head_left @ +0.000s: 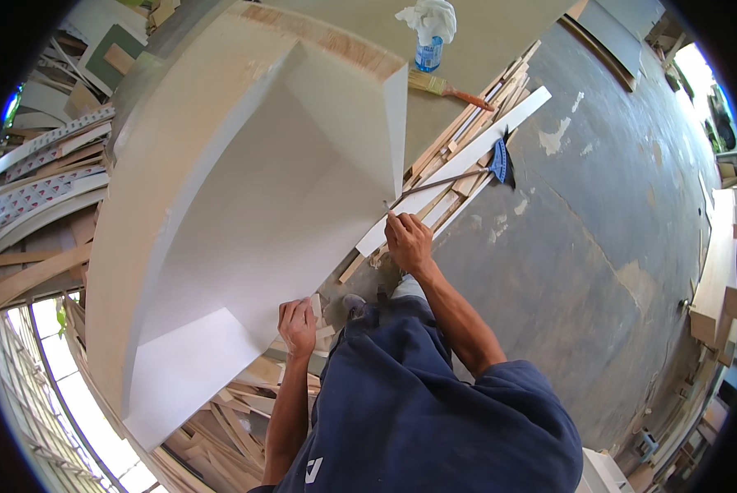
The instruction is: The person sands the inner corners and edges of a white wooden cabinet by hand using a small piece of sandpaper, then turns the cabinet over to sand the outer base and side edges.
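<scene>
A large white-painted piece of wooden furniture (245, 197), hollow inside and with a curved edge, stands in front of me to the left. At its near edge my left hand (297, 327) is closed, fingers bent, against a small pale flat piece (316, 306). It looks held, but its kind is unclear. My right hand (408, 241), by the furniture's right corner, pinches a thin, short, pale stick-like thing (386, 205) between thumb and fingers. Its tip points up toward the white side panel; it is too small to name.
A paintbrush (451, 89) and a blue bottle (428, 54) topped with a white cloth rest on a table (500, 20) beyond. Wood strips (475, 131) and a blue broom (500, 160) lie right of the furniture. Offcuts (221, 431) are piled below; curved boards (48, 197) stack left.
</scene>
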Available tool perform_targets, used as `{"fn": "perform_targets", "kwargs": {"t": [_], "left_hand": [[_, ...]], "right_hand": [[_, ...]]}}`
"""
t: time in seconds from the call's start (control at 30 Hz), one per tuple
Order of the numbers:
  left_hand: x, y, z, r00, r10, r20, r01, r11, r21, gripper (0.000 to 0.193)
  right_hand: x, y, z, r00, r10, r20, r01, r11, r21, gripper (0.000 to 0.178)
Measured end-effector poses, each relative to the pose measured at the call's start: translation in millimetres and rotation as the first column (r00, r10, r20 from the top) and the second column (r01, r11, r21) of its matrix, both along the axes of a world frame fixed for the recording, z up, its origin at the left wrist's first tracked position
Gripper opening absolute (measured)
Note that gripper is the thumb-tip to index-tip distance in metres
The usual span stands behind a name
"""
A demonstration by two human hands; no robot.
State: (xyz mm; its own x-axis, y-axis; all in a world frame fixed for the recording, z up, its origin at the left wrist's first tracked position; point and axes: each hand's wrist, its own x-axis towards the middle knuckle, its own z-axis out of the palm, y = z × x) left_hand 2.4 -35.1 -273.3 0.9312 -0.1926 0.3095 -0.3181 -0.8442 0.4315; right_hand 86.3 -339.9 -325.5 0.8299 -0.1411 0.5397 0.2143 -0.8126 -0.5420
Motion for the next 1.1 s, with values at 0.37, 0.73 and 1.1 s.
{"fn": "perform_targets", "kwargs": {"t": [0.37, 0.73, 1.1], "left_hand": [[-3, 25, -4, 0.996, -0.08, -0.03, 0.079, 0.996, -0.029, 0.012], [-3, 26, -9, 0.997, -0.072, -0.009, 0.071, 0.996, -0.062, 0.012], [-3, 24, -6, 0.999, -0.051, -0.019, 0.05, 0.997, -0.062, 0.011]], "right_hand": [[12, 0, 2, 0.995, -0.091, 0.046, 0.092, 0.995, -0.029, 0.022], [11, 0, 0, 0.997, -0.025, 0.079, 0.024, 1.0, 0.018, 0.017], [15, -1, -3, 0.978, -0.199, 0.061, 0.196, 0.979, 0.055, 0.015]]}}
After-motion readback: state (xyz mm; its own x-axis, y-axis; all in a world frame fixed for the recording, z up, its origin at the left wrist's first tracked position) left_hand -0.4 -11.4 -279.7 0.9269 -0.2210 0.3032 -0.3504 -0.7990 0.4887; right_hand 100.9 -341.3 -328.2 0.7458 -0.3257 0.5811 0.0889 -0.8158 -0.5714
